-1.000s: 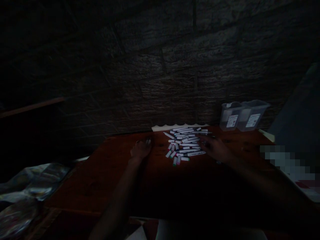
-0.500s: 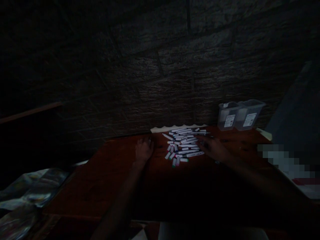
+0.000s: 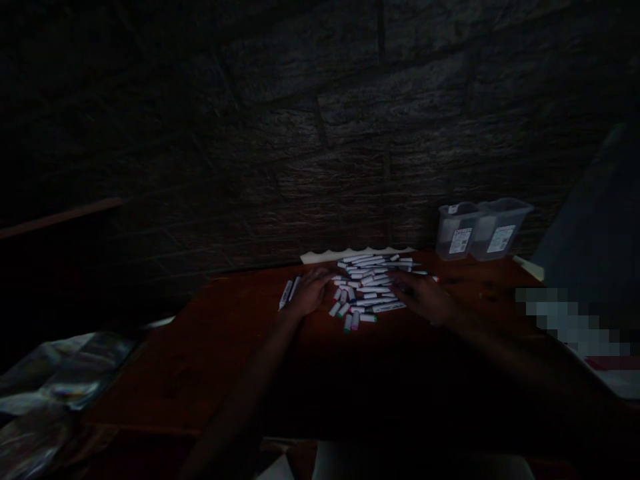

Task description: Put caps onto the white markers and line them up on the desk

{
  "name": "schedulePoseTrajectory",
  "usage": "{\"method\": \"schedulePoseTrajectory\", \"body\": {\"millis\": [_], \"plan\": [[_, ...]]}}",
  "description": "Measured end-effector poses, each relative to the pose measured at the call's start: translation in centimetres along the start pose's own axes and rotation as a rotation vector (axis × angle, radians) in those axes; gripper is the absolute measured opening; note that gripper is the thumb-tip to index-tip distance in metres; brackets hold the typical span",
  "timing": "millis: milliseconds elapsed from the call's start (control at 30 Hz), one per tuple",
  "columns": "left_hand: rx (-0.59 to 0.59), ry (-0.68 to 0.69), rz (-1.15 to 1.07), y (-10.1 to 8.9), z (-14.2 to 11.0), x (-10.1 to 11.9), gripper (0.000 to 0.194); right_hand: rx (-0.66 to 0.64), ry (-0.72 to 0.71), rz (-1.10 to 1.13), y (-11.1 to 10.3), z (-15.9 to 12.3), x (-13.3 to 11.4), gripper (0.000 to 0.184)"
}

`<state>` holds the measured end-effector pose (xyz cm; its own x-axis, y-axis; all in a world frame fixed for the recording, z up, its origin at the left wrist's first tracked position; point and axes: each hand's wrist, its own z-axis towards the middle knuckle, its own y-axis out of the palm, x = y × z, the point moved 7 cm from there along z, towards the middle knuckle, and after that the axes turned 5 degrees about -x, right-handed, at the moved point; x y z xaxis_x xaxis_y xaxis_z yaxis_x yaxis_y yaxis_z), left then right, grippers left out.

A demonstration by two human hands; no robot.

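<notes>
A pile of white marker pens (image 3: 375,291) lies on the dark wooden table, mostly side by side, with some coloured ends showing. At its left edge is my left hand (image 3: 313,291), fingers stretched out and fingertips at a pen; I see no firm grip in the dim light. Over the right side of the pile rests my right hand (image 3: 425,297), thumb and fingers apart, the fingertips among the pens. Two separate marker pens (image 3: 286,293) lie left of my left hand. Short marker caps (image 3: 355,321) with green and pink ends are scattered at the pile's near side.
Two clear plastic tubs (image 3: 493,233) with labels stand at the back right. A pale wavy-edged strip (image 3: 353,254) runs behind the pens along the brick-patterned wall (image 3: 320,167). Crumpled plastic bags (image 3: 75,373) are beyond the table's left edge.
My left hand has moved right to the pile, uncovering two marker pens on the left. My right hand has stayed nearly in place. A red-ended pen now shows behind it.
</notes>
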<state>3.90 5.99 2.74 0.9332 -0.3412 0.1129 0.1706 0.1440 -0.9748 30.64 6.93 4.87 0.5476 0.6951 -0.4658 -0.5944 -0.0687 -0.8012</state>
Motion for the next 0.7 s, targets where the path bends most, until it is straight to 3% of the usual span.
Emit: {"method": "schedulePoseTrajectory", "body": {"millis": [200, 700], "plan": [[-0.04, -0.111, 0.069, -0.5, -0.1, 0.5, 0.043, 0.015, -0.004, 0.011, 0.1, -0.1, 0.3, 0.035], [-0.127, -0.612, 0.193, -2.8, -2.7, -1.0, 0.032, -0.023, -0.014, -0.029, 0.4, -0.2, 0.4, 0.036]]}}
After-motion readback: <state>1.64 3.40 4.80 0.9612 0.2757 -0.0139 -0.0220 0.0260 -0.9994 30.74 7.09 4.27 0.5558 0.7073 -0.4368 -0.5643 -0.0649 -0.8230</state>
